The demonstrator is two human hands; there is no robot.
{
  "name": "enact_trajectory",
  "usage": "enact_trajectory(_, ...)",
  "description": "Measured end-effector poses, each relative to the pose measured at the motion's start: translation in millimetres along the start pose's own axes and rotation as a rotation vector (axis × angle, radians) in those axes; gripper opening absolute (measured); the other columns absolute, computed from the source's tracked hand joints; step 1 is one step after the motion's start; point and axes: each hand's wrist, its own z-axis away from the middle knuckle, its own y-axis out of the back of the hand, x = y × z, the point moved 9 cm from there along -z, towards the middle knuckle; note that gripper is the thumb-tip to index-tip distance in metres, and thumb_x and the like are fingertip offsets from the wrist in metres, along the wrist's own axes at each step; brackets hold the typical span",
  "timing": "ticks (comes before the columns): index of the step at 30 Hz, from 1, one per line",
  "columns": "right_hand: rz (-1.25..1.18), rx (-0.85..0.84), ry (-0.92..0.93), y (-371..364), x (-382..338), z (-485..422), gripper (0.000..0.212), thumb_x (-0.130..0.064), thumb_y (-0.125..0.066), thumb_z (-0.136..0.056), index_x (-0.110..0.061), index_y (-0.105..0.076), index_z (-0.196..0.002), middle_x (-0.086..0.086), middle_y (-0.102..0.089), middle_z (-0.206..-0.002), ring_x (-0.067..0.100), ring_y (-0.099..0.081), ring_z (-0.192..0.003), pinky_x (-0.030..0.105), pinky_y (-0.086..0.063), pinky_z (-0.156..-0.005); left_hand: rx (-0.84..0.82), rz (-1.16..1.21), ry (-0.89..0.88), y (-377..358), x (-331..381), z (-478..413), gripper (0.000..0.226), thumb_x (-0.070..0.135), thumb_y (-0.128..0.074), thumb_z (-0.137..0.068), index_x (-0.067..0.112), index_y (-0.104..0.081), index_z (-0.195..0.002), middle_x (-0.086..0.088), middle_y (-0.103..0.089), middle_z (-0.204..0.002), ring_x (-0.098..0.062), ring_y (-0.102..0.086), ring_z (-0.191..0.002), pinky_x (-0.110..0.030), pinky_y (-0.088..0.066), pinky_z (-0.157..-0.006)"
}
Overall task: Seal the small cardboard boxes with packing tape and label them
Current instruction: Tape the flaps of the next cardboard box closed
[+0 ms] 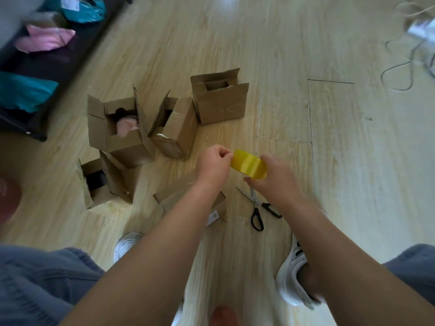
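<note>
Both hands are up over the wooden floor [353, 161], sharing one yellow tape roll [248, 167]. The left hand [213, 163] has its fingers [224, 156] curled, pinching the roll's left edge; can't tell if that is the loose tape end. The right hand [276, 177] grips the roll from the right, its fingers [249, 180] curled round it. The roll sits between the two sets of fingers, off the floor and tilted.

Scissors [257, 208] lie on the floor just below the right fingers, blades slightly apart, black handles toward the person. The flat box [174, 196] lies just below the left fingers, partly hidden by the left forearm, with a white label [213, 216] at its near end.

Up and left of the left fingers are four open boxes:
- The pink-item box [122, 130] has its flaps up and something pink inside.
- The middle box [176, 128] is just beside the pink-item box on its right and leans.
- The far box [220, 97] stands above the left fingers with its flaps up.
- The near-left box [106, 182] is well left of the fingers, dark inside.

White shoes are below both hands, the left shoe [127, 243] and the right shoe [292, 274]. A grey cable [400, 69] lies far up and right of the right fingers. Teal and pink bags [47, 40] sit far up and left on a dark rack, blurred.
</note>
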Motion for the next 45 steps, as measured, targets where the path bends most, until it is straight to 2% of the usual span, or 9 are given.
enact_trajectory(4,0.021,-0.058,-0.034,-12,7,0,0.030,-0.028,-0.077,-0.079,-0.020,-0.050,-0.089,-0.006,-0.049,-0.082,0.016,-0.051,-0.078,0.027,-0.035,-0.060,-0.011,-0.239,-0.095,-11,11,2,0.011,0.022,-0.052,-0.100,0.019,-0.063,-0.097,0.006,-0.061,-0.087,-0.010,-0.057,-0.078,-0.026,-0.042,-0.060)
enact_trajectory(12,0.012,-0.172,-0.193,-25,34,-4,0.026,-0.039,-0.077,-0.080,-0.025,-0.057,-0.091,-0.006,-0.061,-0.077,0.016,-0.060,-0.070,0.027,-0.039,-0.056,-0.102,-0.191,-0.142,-31,7,7,0.013,0.022,-0.058,-0.098,0.018,-0.070,-0.102,0.007,-0.067,-0.093,-0.009,-0.062,-0.087,-0.033,-0.055,-0.080)
enact_trajectory(15,-0.204,-0.290,-0.250,-35,39,0,0.042,-0.056,-0.079,-0.075,-0.025,-0.060,-0.095,-0.003,-0.064,-0.083,0.015,-0.062,-0.076,0.029,-0.044,-0.062,-0.040,-0.202,-0.124,-17,2,-7,0.013,0.023,-0.062,-0.095,0.020,-0.074,-0.098,0.008,-0.070,-0.091,-0.012,-0.063,-0.092,-0.037,-0.055,-0.083)
enact_trajectory(18,-0.486,-0.389,-0.356,-46,45,5,0.034,-0.045,-0.071,-0.086,-0.018,-0.065,-0.105,0.001,-0.067,-0.096,0.020,-0.065,-0.091,0.029,-0.046,-0.070,-0.005,-0.278,-0.165,-7,2,-20,0.013,0.024,-0.065,-0.092,0.020,-0.077,-0.094,0.007,-0.069,-0.091,-0.017,-0.061,-0.100,-0.040,-0.051,-0.088)
enact_trajectory(21,-0.352,-0.402,-0.342,-55,53,1,0.015,-0.028,-0.061,-0.090,-0.018,-0.065,-0.100,0.005,-0.065,-0.090,0.021,-0.063,-0.086,0.028,-0.043,-0.067,-0.030,-0.392,-0.209,-8,3,-27,0.021,0.026,-0.063,-0.094,0.021,-0.076,-0.110,0.001,-0.070,-0.111,-0.022,-0.059,-0.110,-0.042,-0.047,-0.096)
enact_trajectory(25,-0.104,-0.329,-0.253,-63,65,-6,0.013,-0.026,-0.062,-0.092,-0.014,-0.056,-0.093,0.001,-0.058,-0.087,0.016,-0.056,-0.075,0.030,-0.041,-0.062,-0.027,-0.337,-0.168,2,-3,-35,0.049,0.021,-0.050,-0.100,0.027,-0.043,-0.148,-0.003,-0.052,-0.142,-0.020,-0.052,-0.126,-0.044,-0.048,-0.102)
enact_trajectory(33,0.169,-0.299,-0.280,-94,103,-2,0.017,-0.026,-0.063,-0.093,-0.014,-0.055,-0.084,-0.002,-0.050,-0.074,0.017,-0.049,-0.069,0.030,-0.033,-0.054,0.090,-0.254,-0.137,25,-26,-38,0.034,0.019,-0.041,-0.105,0.019,-0.058,-0.134,-0.001,-0.059,-0.131,-0.012,-0.055,-0.115,-0.025,-0.043,-0.088)
enact_trajectory(39,0.145,-0.450,-0.318,-118,111,3,0.037,-0.020,-0.063,-0.094,-0.016,-0.038,-0.067,0.000,-0.042,-0.063,0.016,-0.042,-0.059,0.031,-0.025,-0.050,0.059,-0.177,-0.093,24,-38,-36,0.033,0.018,-0.043,-0.104,0.020,-0.061,-0.130,0.002,-0.062,-0.127,-0.012,-0.056,-0.115,-0.023,-0.042,-0.090)
enact_trajectory(45,0.015,-0.287,-0.484,-92,100,-1,0.011,-0.025,-0.058,-0.094,-0.015,-0.060,-0.099,0.002,-0.060,-0.092,0.024,-0.059,-0.089,0.032,-0.041,-0.069,0.190,-0.183,-0.033,48,-52,-14,0.043,0.001,-0.040,-0.097,0.018,-0.059,-0.132,0.000,-0.058,-0.129,-0.017,-0.053,-0.119,-0.028,-0.042,-0.094)
